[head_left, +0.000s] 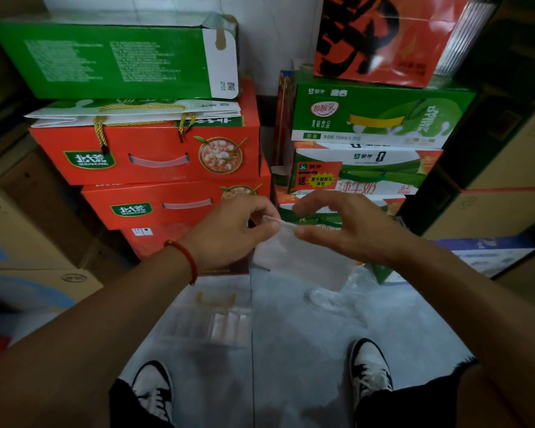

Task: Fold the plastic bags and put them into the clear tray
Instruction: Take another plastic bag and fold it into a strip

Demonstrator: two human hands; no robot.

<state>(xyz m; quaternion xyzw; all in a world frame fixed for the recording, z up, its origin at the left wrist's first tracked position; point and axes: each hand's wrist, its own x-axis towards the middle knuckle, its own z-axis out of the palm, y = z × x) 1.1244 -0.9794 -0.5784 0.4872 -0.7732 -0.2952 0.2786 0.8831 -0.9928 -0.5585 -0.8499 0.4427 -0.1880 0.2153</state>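
The left hand (232, 230) pinches the top edge of a clear bag (300, 257), thumb and fingers curled on it, held up in front of the stacked boxes (155, 156). The right hand (346, 227) has its thumb at the same edge while its fingers arch loosely above; whether its grip truly holds the bag I cannot tell. The bag hangs from that edge, above the floor (291, 350). Below and to the left, on the floor, lies the tray (210, 325), with what looks like a folded bag already in it. More crumpled plastic (346, 291) lies on the floor under the right hand. The step in hand seems to be folding this bag, at an early stage. Next, the right hand likely needs a firm pinch on the edge, so that the two hands can double the bag over neatly before lowering it to the tray
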